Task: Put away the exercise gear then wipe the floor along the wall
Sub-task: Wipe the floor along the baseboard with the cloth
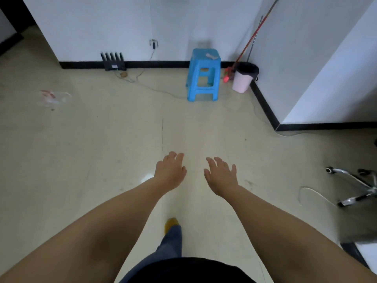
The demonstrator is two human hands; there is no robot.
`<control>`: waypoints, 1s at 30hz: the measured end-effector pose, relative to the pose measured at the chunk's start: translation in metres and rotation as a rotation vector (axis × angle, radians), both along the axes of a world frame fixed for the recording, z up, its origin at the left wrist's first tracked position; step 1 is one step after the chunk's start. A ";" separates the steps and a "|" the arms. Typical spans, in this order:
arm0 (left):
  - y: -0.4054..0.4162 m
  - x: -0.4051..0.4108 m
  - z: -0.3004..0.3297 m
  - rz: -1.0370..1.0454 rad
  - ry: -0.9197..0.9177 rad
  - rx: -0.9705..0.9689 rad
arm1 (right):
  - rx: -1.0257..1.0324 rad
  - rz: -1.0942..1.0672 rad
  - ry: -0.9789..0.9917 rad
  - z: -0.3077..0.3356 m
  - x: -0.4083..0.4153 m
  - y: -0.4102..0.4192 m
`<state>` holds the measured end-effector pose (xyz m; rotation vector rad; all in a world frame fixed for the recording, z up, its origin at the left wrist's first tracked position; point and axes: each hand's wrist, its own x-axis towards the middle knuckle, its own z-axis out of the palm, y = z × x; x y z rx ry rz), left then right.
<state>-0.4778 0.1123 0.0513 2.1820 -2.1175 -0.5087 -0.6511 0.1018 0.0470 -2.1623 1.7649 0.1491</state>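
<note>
Two bare hands reach out over the floor (81, 139) at lower centre, the left hand (170, 172) and right hand (221, 175) apart, fingers loosely spread, holding nothing. At upper centre one blue stool (204, 74) stands by the wall (122, 27), a small white item on its seat, perhaps exercise gear. One pink bin (243, 79) and two long handles (255, 35) fill the corner.

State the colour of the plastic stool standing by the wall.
Light blue plastic stool, shown best in the head view.
</note>
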 end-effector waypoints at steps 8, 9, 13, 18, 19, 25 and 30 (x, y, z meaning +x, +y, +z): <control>-0.235 0.022 0.009 -0.090 -0.050 0.078 | 0.026 -0.100 -0.006 0.009 0.007 -0.215; -0.264 0.020 0.006 -0.101 -0.045 0.088 | 0.046 -0.129 -0.004 0.005 0.003 -0.244; -0.390 0.007 -0.011 -0.118 -0.028 0.075 | 0.056 -0.171 -0.005 -0.012 -0.012 -0.366; -0.554 -0.020 -0.010 -0.060 -0.004 0.092 | 0.046 -0.100 0.013 -0.007 -0.037 -0.533; -0.584 -0.026 -0.007 -0.068 -0.011 0.086 | 0.036 -0.090 0.029 -0.003 -0.042 -0.565; -0.743 -0.032 -0.001 -0.049 0.019 0.051 | 0.052 -0.049 0.059 0.005 -0.047 -0.740; -0.879 -0.005 -0.018 -0.009 -0.002 0.050 | 0.040 0.012 0.081 -0.012 -0.027 -0.879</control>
